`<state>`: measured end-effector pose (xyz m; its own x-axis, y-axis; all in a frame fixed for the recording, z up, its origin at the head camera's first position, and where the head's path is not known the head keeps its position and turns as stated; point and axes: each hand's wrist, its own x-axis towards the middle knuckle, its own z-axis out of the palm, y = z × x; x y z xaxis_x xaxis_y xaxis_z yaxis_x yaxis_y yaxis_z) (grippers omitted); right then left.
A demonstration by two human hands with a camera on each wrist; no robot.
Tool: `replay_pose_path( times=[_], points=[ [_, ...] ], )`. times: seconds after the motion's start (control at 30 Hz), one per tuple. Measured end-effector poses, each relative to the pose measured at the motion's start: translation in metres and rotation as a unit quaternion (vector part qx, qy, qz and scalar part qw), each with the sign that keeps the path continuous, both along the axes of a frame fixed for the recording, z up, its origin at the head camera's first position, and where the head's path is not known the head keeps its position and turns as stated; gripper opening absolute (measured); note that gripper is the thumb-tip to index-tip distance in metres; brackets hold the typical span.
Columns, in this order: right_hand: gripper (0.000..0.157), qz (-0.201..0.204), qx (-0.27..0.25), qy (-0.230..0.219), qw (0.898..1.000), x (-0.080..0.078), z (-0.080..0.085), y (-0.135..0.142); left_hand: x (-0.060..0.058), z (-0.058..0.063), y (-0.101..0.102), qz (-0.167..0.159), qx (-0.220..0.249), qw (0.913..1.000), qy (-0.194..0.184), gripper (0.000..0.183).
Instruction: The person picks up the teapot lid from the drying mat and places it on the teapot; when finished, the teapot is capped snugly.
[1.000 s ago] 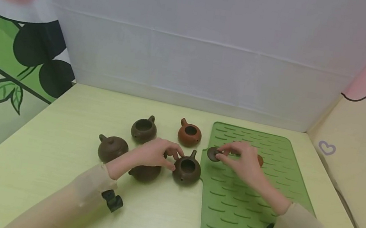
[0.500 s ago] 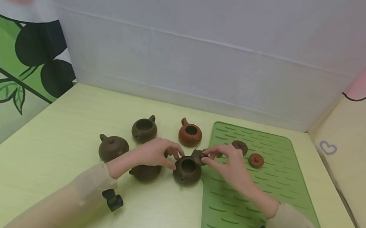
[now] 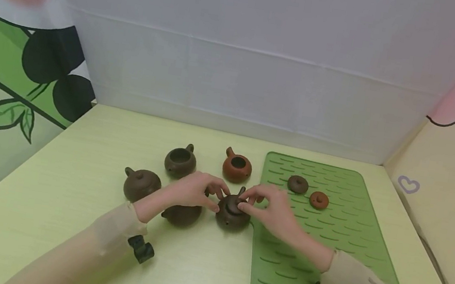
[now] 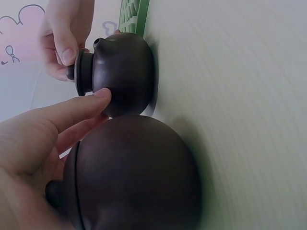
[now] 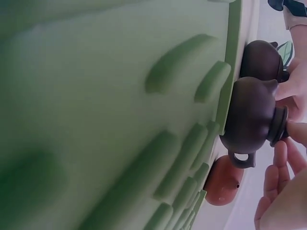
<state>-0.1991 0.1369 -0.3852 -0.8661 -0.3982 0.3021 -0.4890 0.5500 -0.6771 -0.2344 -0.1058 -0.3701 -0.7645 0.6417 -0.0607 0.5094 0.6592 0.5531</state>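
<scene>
A dark brown teapot (image 3: 231, 222) stands on the table by the mat's left edge, its short spout toward me. My left hand (image 3: 195, 190) holds it from the left, thumb against its side near the rim and fingers behind. My right hand (image 3: 272, 211) pinches the knob of a dark lid (image 4: 85, 72) at this teapot's mouth. In the right wrist view the lid (image 5: 278, 125) looks slightly tilted; I cannot tell whether it sits fully in the opening. Close under my left wrist is a lidded dark teapot (image 3: 182, 215), partly hidden.
Another lidded teapot (image 3: 140, 187) stands at the left. Behind are a lidless dark teapot (image 3: 180, 163) and a lidless reddish teapot (image 3: 236, 170). On the green mat (image 3: 299, 280) lie a dark lid (image 3: 298, 184) and a reddish lid (image 3: 319, 200). A wall closes off the back.
My right hand has carried the dark lid leftward from over the mat to the teapot's mouth, uncovering the two lids on the mat. The left hand stays on the teapot.
</scene>
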Motion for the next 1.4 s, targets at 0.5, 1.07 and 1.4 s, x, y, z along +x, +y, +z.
replay_pose_path(
  times=[0.5,1.07,1.4],
  points=[
    [0.010,0.007,0.023,-0.034,0.999,0.001,-0.001,-0.003,0.003,0.003,0.000,0.005,0.002,1.0000,-0.005,0.039],
    [0.011,0.012,0.039,-0.014,0.999,0.001,-0.003,-0.004,-0.004,0.034,-0.032,0.060,0.074,0.9953,0.019,0.047],
    [0.012,0.012,0.038,-0.028,0.999,0.001,-0.002,-0.004,-0.028,0.048,-0.090,0.143,0.102,0.9840,0.028,0.062]
  ],
)
